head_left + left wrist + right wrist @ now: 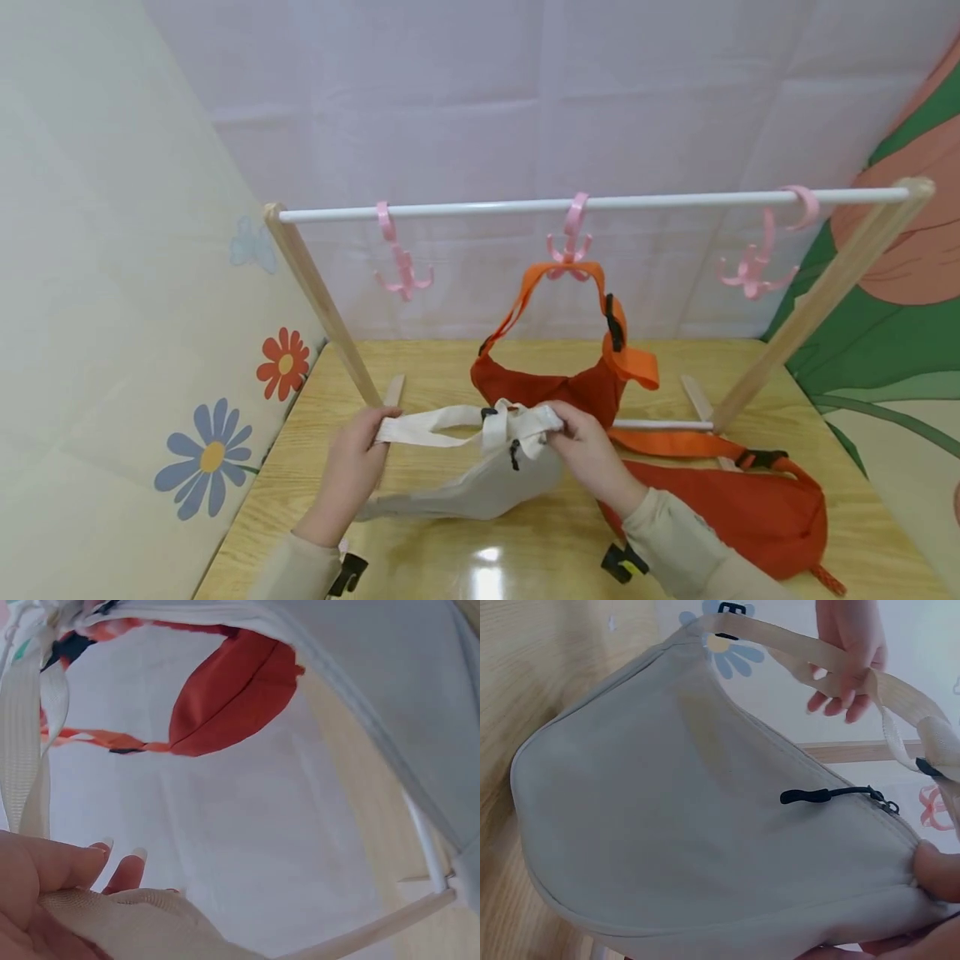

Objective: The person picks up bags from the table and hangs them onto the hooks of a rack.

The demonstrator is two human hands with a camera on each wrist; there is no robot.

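Observation:
A pale grey-white sling bag (495,487) is held up over the table, its front panel (645,795) and black zipper pull (806,796) showing in the right wrist view. My left hand (352,462) pinches the bag's cream strap (420,429) at its left end, thumb on top. At the other end, my right hand (592,454) grips the bag's upper corner and strap. Between the hands the strap is doubled in a loop. Behind it, a red sling bag (551,387) hangs by its orange strap from the middle pink hook (573,221).
A white rod (480,207) on wooden posts carries the hooks; a left pink hook (405,271) and a right pink hook (752,271) flank the middle one. A second red bag (735,508) lies on the wooden table (292,533) beside my right forearm. Walls enclose the back and sides.

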